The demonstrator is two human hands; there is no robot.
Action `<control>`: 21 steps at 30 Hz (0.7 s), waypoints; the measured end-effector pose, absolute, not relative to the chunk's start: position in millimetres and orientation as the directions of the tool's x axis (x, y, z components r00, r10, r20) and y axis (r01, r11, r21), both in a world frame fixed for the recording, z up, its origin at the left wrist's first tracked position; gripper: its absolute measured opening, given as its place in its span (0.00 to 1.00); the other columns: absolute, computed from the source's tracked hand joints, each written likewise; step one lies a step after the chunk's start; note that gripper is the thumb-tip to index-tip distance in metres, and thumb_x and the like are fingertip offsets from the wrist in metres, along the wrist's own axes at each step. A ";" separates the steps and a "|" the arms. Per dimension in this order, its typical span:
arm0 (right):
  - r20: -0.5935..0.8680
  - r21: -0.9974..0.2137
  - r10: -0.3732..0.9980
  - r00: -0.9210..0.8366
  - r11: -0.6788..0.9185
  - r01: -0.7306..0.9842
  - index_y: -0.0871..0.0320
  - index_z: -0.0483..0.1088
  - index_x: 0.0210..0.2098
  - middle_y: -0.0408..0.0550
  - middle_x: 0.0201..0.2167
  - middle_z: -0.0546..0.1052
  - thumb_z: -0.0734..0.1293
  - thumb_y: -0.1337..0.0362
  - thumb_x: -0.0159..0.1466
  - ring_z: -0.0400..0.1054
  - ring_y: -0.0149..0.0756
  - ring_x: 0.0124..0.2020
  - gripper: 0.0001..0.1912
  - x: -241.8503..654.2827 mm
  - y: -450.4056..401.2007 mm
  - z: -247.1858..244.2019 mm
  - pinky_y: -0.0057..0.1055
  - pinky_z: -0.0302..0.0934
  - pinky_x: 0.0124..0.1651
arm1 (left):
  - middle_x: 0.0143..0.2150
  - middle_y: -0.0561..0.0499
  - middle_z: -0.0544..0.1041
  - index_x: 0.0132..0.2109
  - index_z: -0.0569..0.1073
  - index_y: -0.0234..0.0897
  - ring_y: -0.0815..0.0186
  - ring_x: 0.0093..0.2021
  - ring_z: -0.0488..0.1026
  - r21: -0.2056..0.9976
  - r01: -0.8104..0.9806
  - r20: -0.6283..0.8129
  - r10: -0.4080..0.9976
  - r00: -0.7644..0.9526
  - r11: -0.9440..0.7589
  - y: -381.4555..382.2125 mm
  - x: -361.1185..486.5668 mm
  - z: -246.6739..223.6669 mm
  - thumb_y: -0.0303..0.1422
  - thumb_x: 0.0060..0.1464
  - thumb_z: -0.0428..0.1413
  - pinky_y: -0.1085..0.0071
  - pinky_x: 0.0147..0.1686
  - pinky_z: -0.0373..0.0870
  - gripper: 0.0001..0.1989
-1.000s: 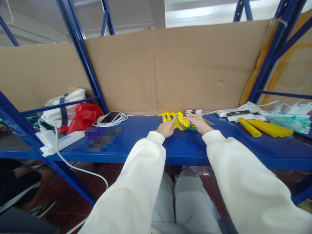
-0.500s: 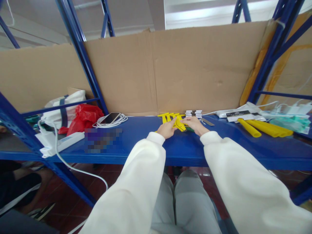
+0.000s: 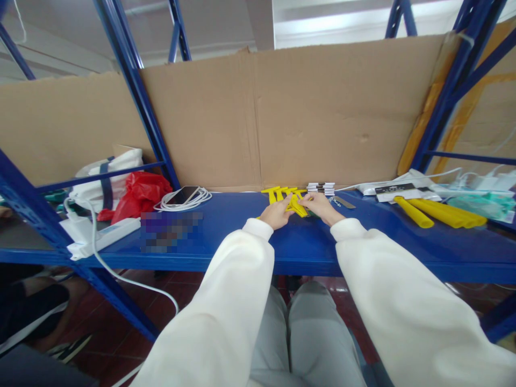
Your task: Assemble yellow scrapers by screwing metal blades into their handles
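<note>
Both my hands meet over the middle of the blue shelf (image 3: 234,226), at a yellow plastic tool (image 3: 299,207). My left hand (image 3: 276,213) grips its left side with the fingers closed. My right hand (image 3: 321,207) pinches at its upper right side. Several yellow T-shaped pieces (image 3: 278,193) lie just behind my hands, against the cardboard. A stack of white packets with dark bands (image 3: 321,187) lies beyond my right hand, and a flat grey metal piece (image 3: 344,202) is to its right. The fingers partly hide the yellow tool.
To the left are a coiled white cable (image 3: 183,199), a red bag (image 3: 143,193) and a white power strip (image 3: 105,236). Yellow tubes (image 3: 441,211) and a white package (image 3: 397,188) lie at the right. Cardboard (image 3: 314,113) stands behind. A person's leg (image 3: 42,306) shows lower left.
My right hand's fingers have shifted slightly around the yellow tool. My left hand stays in nearly the same place.
</note>
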State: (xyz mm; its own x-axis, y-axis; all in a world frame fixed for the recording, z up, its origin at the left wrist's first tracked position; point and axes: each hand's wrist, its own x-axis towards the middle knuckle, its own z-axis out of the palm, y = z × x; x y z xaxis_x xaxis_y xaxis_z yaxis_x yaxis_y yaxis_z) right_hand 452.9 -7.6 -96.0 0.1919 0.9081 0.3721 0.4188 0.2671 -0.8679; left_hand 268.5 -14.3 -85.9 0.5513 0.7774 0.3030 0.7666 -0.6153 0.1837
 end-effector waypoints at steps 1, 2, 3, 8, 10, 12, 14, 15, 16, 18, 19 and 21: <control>0.385 -0.862 0.901 0.200 0.273 0.427 0.53 0.67 0.20 0.40 0.21 0.71 0.79 0.54 0.48 0.68 0.38 0.31 0.18 453.2 -7.1 -97.1 0.35 0.65 0.40 | 0.74 0.36 0.72 0.79 0.58 0.35 0.51 0.70 0.74 0.185 0.762 0.310 0.772 0.554 -0.621 -13.3 268.2 -86.6 0.30 0.71 0.54 0.57 0.68 0.71 0.34; 0.395 -0.858 0.896 0.205 0.279 0.431 0.52 0.67 0.22 0.40 0.23 0.72 0.79 0.54 0.48 0.68 0.38 0.32 0.18 453.7 -6.6 -98.4 0.35 0.65 0.41 | 0.73 0.36 0.72 0.79 0.58 0.36 0.51 0.70 0.74 0.186 0.758 0.317 0.768 0.557 -0.626 -12.4 267.9 -87.3 0.30 0.71 0.54 0.57 0.68 0.71 0.33; 0.403 -0.857 0.891 0.208 0.287 0.429 0.52 0.66 0.23 0.40 0.24 0.72 0.79 0.53 0.48 0.68 0.39 0.33 0.18 454.1 -6.0 -99.7 0.36 0.65 0.41 | 0.73 0.37 0.73 0.79 0.59 0.36 0.51 0.70 0.74 0.185 0.754 0.322 0.764 0.559 -0.630 -11.6 267.6 -87.9 0.30 0.71 0.54 0.57 0.67 0.71 0.33; 0.424 -0.856 0.883 0.202 0.318 0.407 0.51 0.65 0.29 0.40 0.29 0.72 0.78 0.54 0.48 0.68 0.39 0.37 0.20 455.4 -2.7 -104.2 0.36 0.66 0.45 | 0.70 0.38 0.76 0.77 0.63 0.36 0.53 0.69 0.75 0.162 0.729 0.351 0.730 0.587 -0.665 -8.6 265.8 -90.0 0.30 0.71 0.53 0.58 0.68 0.71 0.31; 0.427 -0.854 0.882 0.201 0.321 0.409 0.51 0.64 0.29 0.40 0.30 0.71 0.78 0.55 0.48 0.69 0.39 0.38 0.19 454.9 -2.1 -104.5 0.37 0.66 0.46 | 0.66 0.39 0.80 0.76 0.67 0.37 0.54 0.66 0.78 0.146 0.715 0.359 0.710 0.606 -0.684 -7.5 265.2 -90.3 0.30 0.70 0.54 0.58 0.67 0.72 0.29; 0.431 -0.850 0.880 0.199 0.323 0.415 0.51 0.64 0.29 0.40 0.30 0.71 0.77 0.57 0.49 0.69 0.40 0.39 0.18 454.1 -2.1 -104.2 0.37 0.66 0.47 | 0.61 0.40 0.83 0.73 0.71 0.38 0.53 0.62 0.80 0.132 0.709 0.358 0.700 0.618 -0.693 -6.6 264.9 -90.3 0.30 0.70 0.54 0.57 0.66 0.73 0.27; 0.436 -0.846 0.878 0.197 0.325 0.423 0.51 0.65 0.29 0.40 0.30 0.72 0.76 0.57 0.50 0.69 0.40 0.39 0.17 453.7 -2.4 -103.9 0.37 0.65 0.48 | 0.59 0.40 0.84 0.72 0.72 0.38 0.53 0.61 0.80 0.119 0.709 0.358 0.696 0.622 -0.695 -6.5 265.0 -89.9 0.31 0.70 0.54 0.56 0.65 0.74 0.26; 0.438 -0.845 0.877 0.198 0.326 0.425 0.51 0.65 0.29 0.40 0.29 0.72 0.76 0.57 0.50 0.69 0.40 0.38 0.16 453.6 -2.5 -103.9 0.37 0.66 0.47 | 0.59 0.40 0.84 0.72 0.73 0.38 0.53 0.61 0.80 0.113 0.712 0.357 0.697 0.622 -0.693 -7.0 265.2 -89.6 0.31 0.71 0.54 0.56 0.65 0.74 0.26; 0.439 -0.844 0.877 0.197 0.326 0.426 0.51 0.65 0.29 0.40 0.29 0.72 0.76 0.57 0.51 0.69 0.40 0.38 0.16 453.7 -2.6 -104.0 0.37 0.66 0.47 | 0.59 0.40 0.83 0.72 0.72 0.38 0.53 0.61 0.80 0.107 0.717 0.355 0.700 0.620 -0.689 -7.9 265.5 -89.0 0.31 0.71 0.54 0.57 0.65 0.74 0.26; 0.438 -0.844 0.878 0.194 0.327 0.425 0.51 0.65 0.28 0.41 0.29 0.72 0.76 0.57 0.51 0.69 0.40 0.38 0.16 454.2 -2.5 -104.8 0.37 0.66 0.46 | 0.61 0.39 0.82 0.73 0.72 0.39 0.53 0.62 0.79 0.090 0.732 0.340 0.711 0.615 -0.676 -10.6 266.3 -87.5 0.31 0.72 0.53 0.58 0.64 0.74 0.26; 0.437 -0.845 0.879 0.193 0.327 0.424 0.51 0.65 0.28 0.41 0.29 0.72 0.76 0.56 0.51 0.69 0.40 0.38 0.16 454.4 -2.5 -105.3 0.36 0.67 0.45 | 0.61 0.39 0.81 0.73 0.71 0.39 0.53 0.62 0.79 0.079 0.740 0.329 0.719 0.613 -0.668 -12.2 266.7 -86.6 0.31 0.72 0.52 0.58 0.63 0.74 0.26; 0.432 -0.848 0.881 0.193 0.324 0.419 0.51 0.65 0.29 0.41 0.29 0.72 0.77 0.55 0.51 0.70 0.40 0.38 0.17 454.4 -2.3 -106.1 0.36 0.67 0.45 | 0.61 0.38 0.80 0.74 0.70 0.39 0.52 0.62 0.78 0.057 0.754 0.306 0.730 0.611 -0.654 -15.2 267.7 -85.0 0.32 0.73 0.51 0.59 0.63 0.75 0.26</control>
